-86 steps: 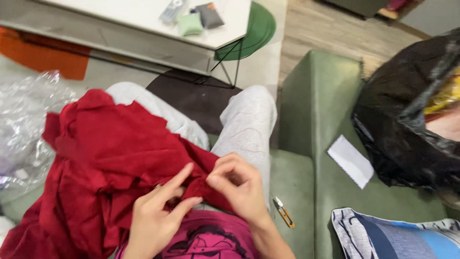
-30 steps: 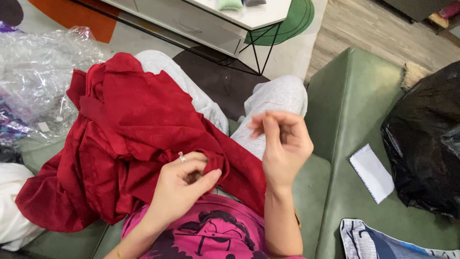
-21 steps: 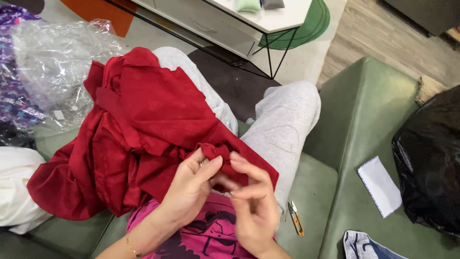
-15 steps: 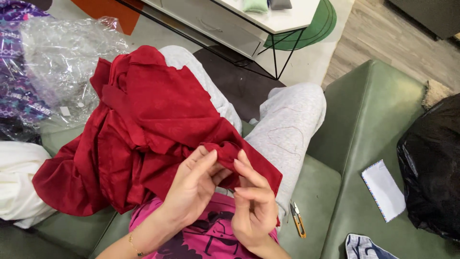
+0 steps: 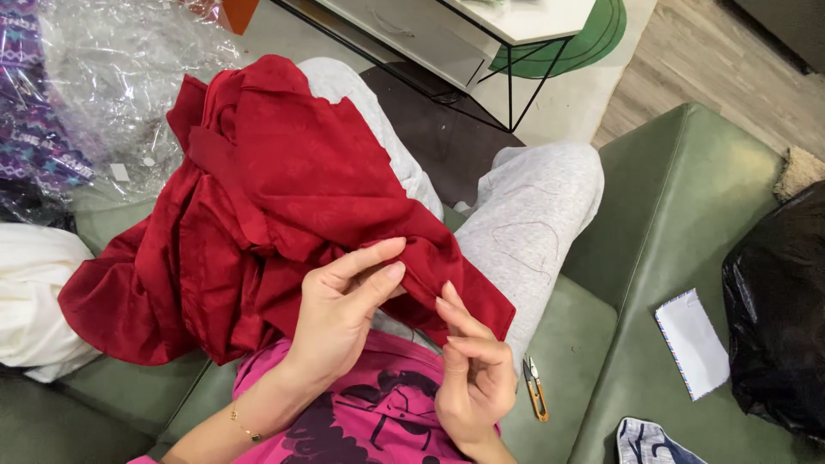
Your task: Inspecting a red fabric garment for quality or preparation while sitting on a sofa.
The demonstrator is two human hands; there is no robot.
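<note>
Pinching the red garment [image 5: 284, 206], the left hand [image 5: 339, 314] grips its edge; the right hand [image 5: 473, 378], beside it, closes its fingertips on the same hem.

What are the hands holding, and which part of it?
The left hand pinches a folded edge of the red cloth near its lower corner. The right hand has its fingertips on that same edge; whether it also grips something tiny cannot be told.

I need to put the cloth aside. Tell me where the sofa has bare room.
Bare green sofa lies beyond the right knee, up to the white envelope. A smaller patch sits between the thread snips and that envelope. The left side is crowded: red cloth, white bundle, clear plastic.
</note>
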